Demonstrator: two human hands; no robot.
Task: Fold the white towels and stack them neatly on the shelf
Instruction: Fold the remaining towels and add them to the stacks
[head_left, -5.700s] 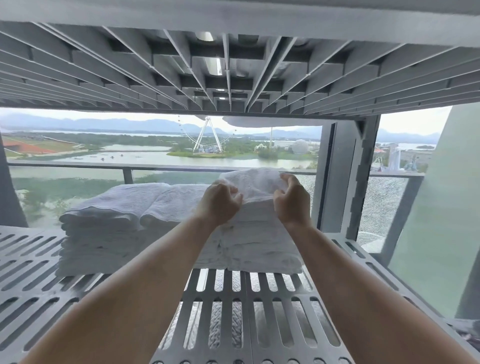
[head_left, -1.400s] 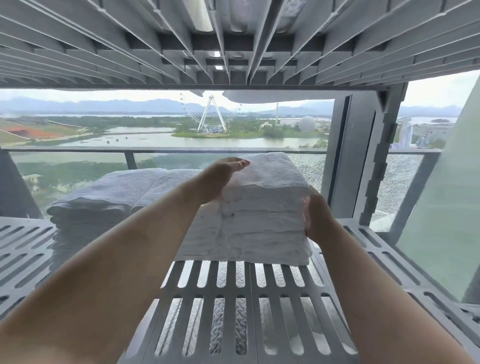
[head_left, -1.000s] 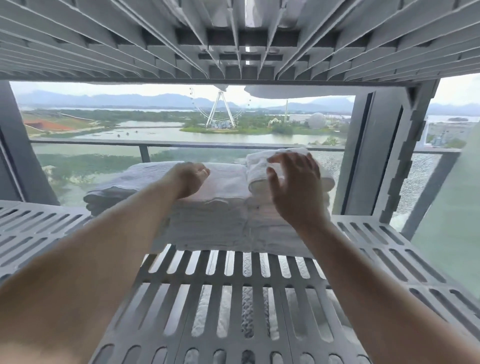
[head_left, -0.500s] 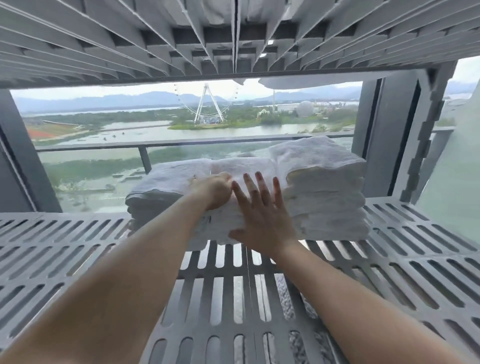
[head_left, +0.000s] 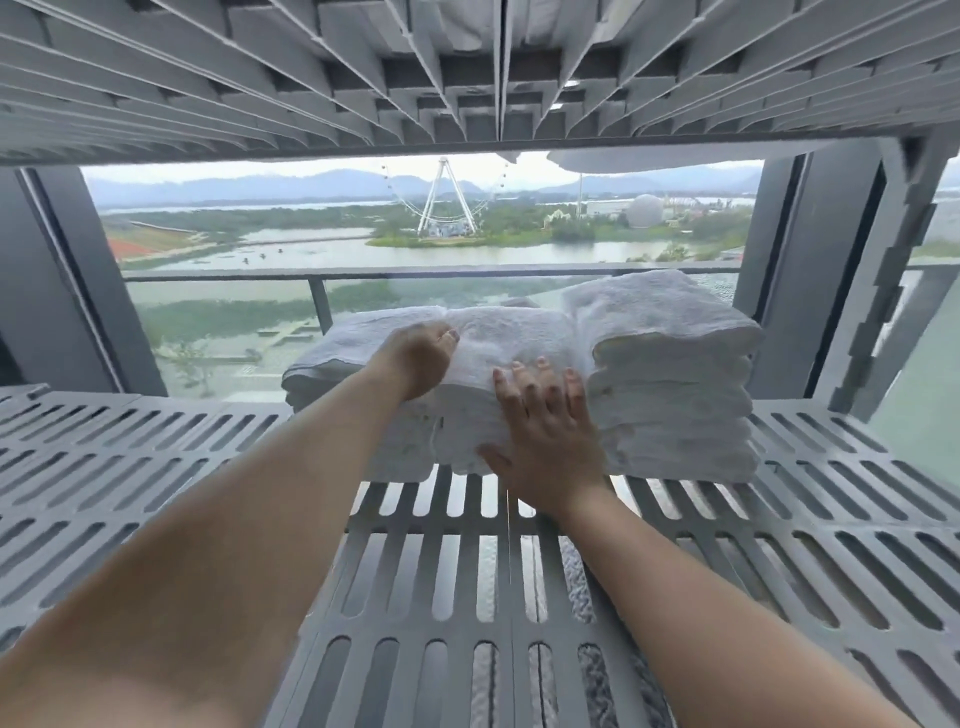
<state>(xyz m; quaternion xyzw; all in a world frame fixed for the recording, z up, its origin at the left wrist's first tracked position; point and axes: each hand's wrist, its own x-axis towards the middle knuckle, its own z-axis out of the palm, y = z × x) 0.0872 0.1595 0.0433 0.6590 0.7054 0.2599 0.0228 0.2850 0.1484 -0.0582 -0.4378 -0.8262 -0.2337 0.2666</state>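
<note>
Three stacks of folded white towels stand side by side at the back of the grey slatted shelf (head_left: 156, 467). The right stack (head_left: 670, 384) is the tallest. The middle stack (head_left: 498, 353) is lower, and the left stack (head_left: 343, 358) is partly hidden behind my left arm. My left hand (head_left: 415, 358) rests on top of the middle stack near its left edge, fingers bent down onto the cloth. My right hand (head_left: 540, 431) presses flat, fingers spread, against the front face of the middle stack, next to the right stack.
Another slatted shelf (head_left: 467, 78) hangs close overhead. A grey upright post (head_left: 883, 291) stands at the back right and a dark frame post (head_left: 78, 280) at the back left. Behind the towels are a glass railing (head_left: 415, 273) and a window view.
My right hand left the right stack and came to the front of the middle stack, now pressing flat with fingers higher. My left hand settled on top of the middle stack.
</note>
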